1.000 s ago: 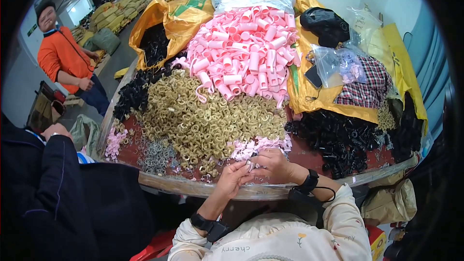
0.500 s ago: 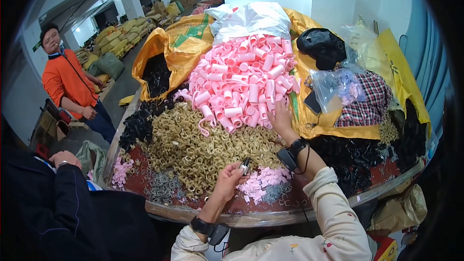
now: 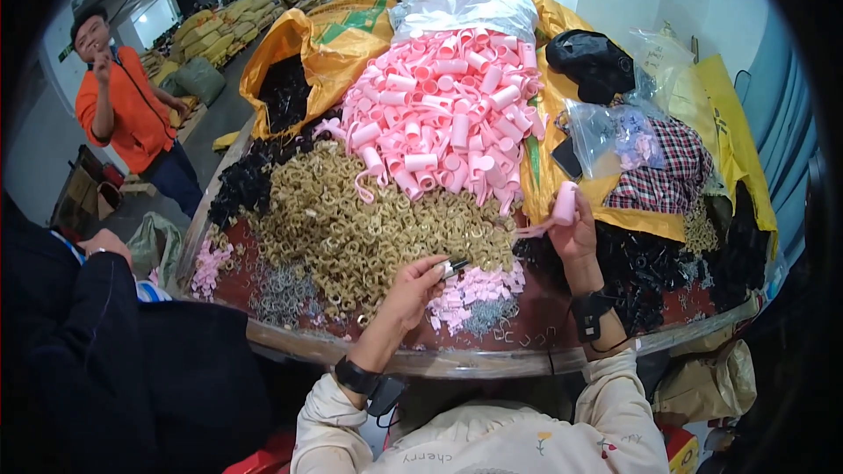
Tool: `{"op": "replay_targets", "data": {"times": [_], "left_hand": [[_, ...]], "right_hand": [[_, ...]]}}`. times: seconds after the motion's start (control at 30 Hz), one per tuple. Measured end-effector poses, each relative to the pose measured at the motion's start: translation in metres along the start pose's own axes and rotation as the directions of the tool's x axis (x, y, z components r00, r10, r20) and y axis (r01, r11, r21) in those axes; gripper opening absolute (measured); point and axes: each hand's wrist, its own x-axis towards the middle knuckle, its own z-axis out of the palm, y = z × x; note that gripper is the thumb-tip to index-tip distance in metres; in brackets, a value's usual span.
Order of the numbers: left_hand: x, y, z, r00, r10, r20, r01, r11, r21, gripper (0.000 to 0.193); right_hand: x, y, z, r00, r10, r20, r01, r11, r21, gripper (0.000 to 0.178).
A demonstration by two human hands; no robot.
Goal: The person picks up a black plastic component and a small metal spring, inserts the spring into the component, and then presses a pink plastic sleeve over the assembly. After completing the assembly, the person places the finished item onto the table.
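My right hand (image 3: 575, 239) is closed around a pink plastic tube (image 3: 565, 202) with a strap trailing from it to the left. My left hand (image 3: 411, 291) pinches a small part (image 3: 451, 269), dark at one end and whitish at the other; its exact kind is too small to make out. Beyond both hands rises a large heap of pink tubes with straps (image 3: 430, 114). Tan ring-shaped pieces (image 3: 342, 224) are piled below that heap. Close to my left fingers lie small flat pink pieces (image 3: 470, 298) and grey metal clips (image 3: 492, 318).
Black parts (image 3: 637, 290) lie right of my right hand. A yellow sack (image 3: 356, 44) and a plaid cloth (image 3: 672, 162) flank the pink heap. The table's edge (image 3: 457, 362) curves before me. One person in dark clothing (image 3: 140, 360) is at left; another in orange (image 3: 132, 110) stands farther back.
My right hand has left the pink heap and come nearer, now with a pink tube in it. My left hand still holds the small part. The person in orange has raised a hand.
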Motion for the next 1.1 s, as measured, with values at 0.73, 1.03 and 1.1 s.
{"op": "replay_targets", "data": {"times": [0.73,1.03,1.1], "left_hand": [[-0.031,-0.011,0.006,0.983,0.177,0.051,-0.184,0.939,0.291,0.024],[-0.027,-0.015,0.011,0.999,0.034,0.025,-0.039,0.963,0.266,0.027],[-0.026,-0.016,0.016,0.999,0.048,0.018,-0.051,0.949,0.312,0.028]], "right_hand": [[-0.042,-0.012,0.085,0.858,0.098,0.504,0.272,0.746,-0.608,0.025],[-0.052,-0.009,0.097,0.956,0.172,0.237,0.048,0.707,-0.706,0.024],[-0.056,0.0,0.093,0.957,0.132,0.26,0.093,0.708,-0.7,0.023]]}}
